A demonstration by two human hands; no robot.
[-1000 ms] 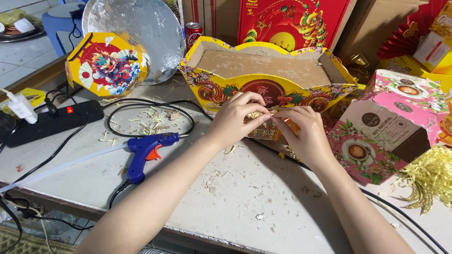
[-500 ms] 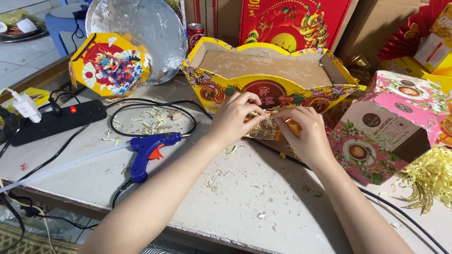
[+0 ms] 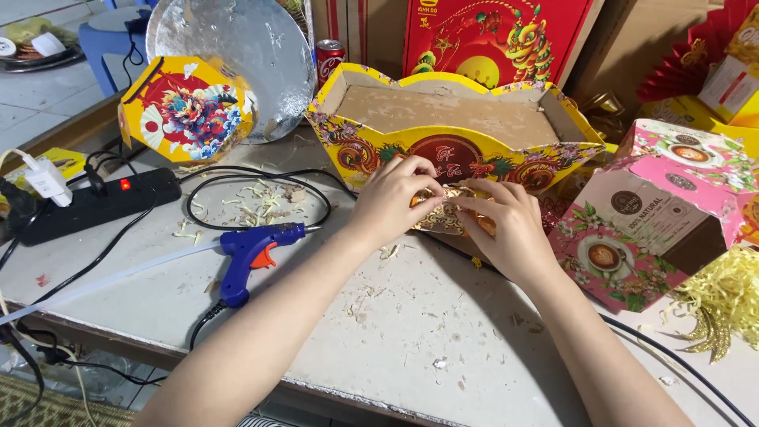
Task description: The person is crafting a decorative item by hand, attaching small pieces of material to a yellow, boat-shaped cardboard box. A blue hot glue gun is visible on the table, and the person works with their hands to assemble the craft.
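Both hands meet just in front of the yellow tray-shaped box (image 3: 455,154), and between them sits a small gold ornament (image 3: 443,209), crinkled and shiny, pressed low against the box's decorated front wall. The left hand (image 3: 395,198) curls over the ornament's left end, fingers bent and closed down on it with the thumb tucked under, so it is clamped on the piece rather than spread. The right hand (image 3: 506,225) covers the ornament's right end, its fingers laid long and nearly flat across the top; how hard it pinches underneath cannot be told, since the palm hides the thumb. Held from 2 sides like this, the ornament appears steadied against the box wall, which would suit fixing it in place there, and the box stands open side up directly beyond the knuckles so its face is within easy reach. To the left of the left hand, near the forearm, a blue glue gun (image 3: 253,257) lies on its side on the desk (image 3: 411,348), nozzle pointing toward the hands, probably parked within grabbing range. Farther left lies a black power strip (image 3: 103,202) with a lit switch. Right of the right hand leans a pink printed carton (image 3: 648,213), and beyond it a tuft of yellow shredded paper (image 3: 723,304). Paper scraps litter the desk below the wrists.
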